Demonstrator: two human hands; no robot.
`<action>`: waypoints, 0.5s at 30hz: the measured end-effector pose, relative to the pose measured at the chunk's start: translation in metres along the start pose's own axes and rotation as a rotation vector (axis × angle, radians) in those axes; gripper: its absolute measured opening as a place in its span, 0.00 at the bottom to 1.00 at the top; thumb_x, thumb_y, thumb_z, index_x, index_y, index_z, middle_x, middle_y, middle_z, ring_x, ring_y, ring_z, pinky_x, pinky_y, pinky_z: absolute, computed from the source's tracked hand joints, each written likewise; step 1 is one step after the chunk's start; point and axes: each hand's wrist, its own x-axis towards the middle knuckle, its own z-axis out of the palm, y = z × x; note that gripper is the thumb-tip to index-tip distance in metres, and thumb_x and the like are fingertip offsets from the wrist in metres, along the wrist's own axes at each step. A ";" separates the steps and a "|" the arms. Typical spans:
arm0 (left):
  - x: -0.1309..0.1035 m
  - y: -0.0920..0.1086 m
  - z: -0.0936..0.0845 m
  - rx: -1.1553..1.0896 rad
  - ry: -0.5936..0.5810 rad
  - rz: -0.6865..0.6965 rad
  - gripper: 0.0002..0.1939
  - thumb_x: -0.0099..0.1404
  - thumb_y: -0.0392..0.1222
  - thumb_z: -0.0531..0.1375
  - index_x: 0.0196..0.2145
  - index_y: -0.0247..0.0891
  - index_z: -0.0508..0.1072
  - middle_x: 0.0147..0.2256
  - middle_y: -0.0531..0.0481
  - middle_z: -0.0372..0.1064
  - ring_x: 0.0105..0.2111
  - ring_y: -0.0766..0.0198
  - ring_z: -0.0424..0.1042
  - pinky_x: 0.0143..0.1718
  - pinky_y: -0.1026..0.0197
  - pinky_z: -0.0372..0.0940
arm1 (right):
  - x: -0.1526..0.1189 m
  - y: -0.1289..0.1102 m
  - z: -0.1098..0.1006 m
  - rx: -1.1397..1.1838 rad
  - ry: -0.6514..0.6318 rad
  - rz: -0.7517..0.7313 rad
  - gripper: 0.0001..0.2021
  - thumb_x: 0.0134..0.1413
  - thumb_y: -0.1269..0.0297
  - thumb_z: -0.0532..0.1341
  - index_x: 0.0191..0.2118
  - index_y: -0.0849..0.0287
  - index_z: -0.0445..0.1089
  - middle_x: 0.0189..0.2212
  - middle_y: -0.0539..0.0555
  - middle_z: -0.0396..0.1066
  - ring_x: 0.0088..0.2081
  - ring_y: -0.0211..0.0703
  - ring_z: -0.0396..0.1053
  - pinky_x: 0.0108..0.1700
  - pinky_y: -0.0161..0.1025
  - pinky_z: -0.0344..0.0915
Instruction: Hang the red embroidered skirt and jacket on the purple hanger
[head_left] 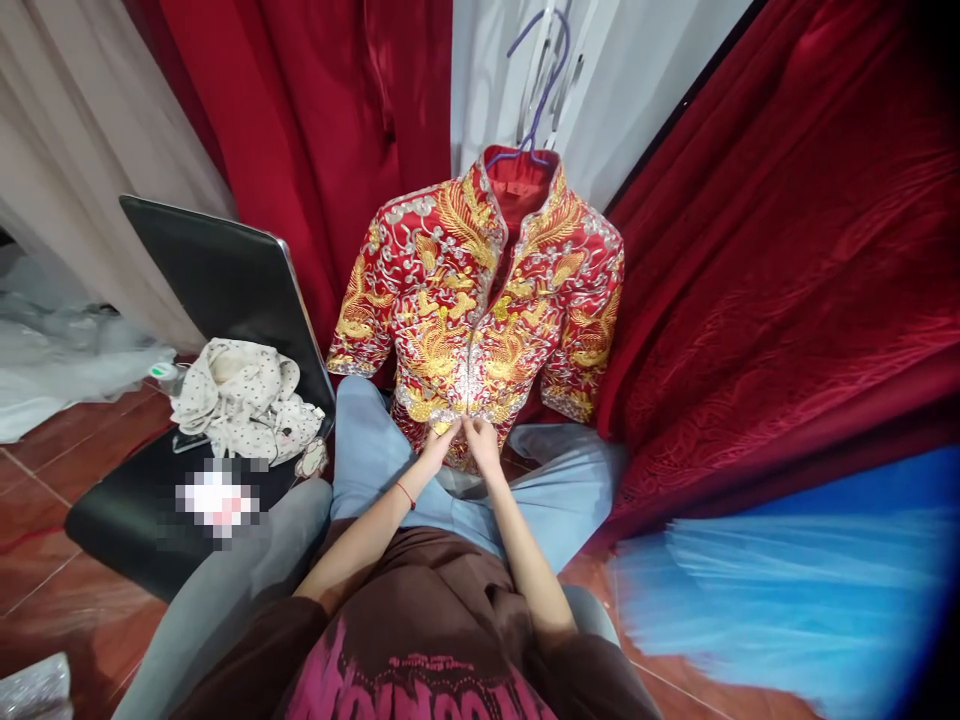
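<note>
A red jacket (517, 330) with gold and silver embroidery hangs upright on a purple hanger (559, 75), its collar parted and its lower front resting between my knees. At the lower end of its front opening, my left hand (441, 445) pinches the jacket's edge, a red string round the wrist. Right beside it, my right hand (481, 442) grips the other side of the front edge with closed fingers. The two hands nearly touch. The fingertips are small in the view, and the fastening between them is hard to make out.
On the left stands a black chair (225, 280) with a spotted cream cloth bag (244, 400) on its seat. Red drapes (787, 250) hang at the right, above blue tulle (787, 580). White tulle (67, 350) lies at the far left on the tiled floor (30, 500).
</note>
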 end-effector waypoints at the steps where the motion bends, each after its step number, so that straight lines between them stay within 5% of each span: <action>1: -0.001 -0.001 0.001 0.002 -0.009 0.001 0.27 0.47 0.47 0.74 0.43 0.33 0.78 0.48 0.40 0.77 0.51 0.51 0.75 0.60 0.49 0.63 | -0.001 -0.001 -0.001 -0.016 0.017 -0.014 0.18 0.60 0.53 0.56 0.23 0.57 0.64 0.23 0.52 0.71 0.29 0.41 0.68 0.37 0.35 0.60; 8: -0.004 0.001 0.001 -0.002 0.016 -0.004 0.23 0.47 0.45 0.74 0.41 0.34 0.80 0.46 0.40 0.78 0.53 0.51 0.74 0.61 0.51 0.61 | -0.011 -0.011 0.002 -0.071 0.141 -0.038 0.11 0.57 0.60 0.59 0.25 0.55 0.63 0.26 0.53 0.70 0.34 0.44 0.67 0.37 0.36 0.57; 15: -0.001 -0.007 -0.002 -0.005 0.053 -0.070 0.22 0.47 0.47 0.74 0.37 0.32 0.78 0.39 0.41 0.79 0.45 0.52 0.77 0.55 0.48 0.67 | 0.008 -0.016 0.006 0.199 -0.072 0.100 0.15 0.52 0.63 0.59 0.17 0.55 0.60 0.14 0.48 0.63 0.18 0.36 0.57 0.24 0.35 0.55</action>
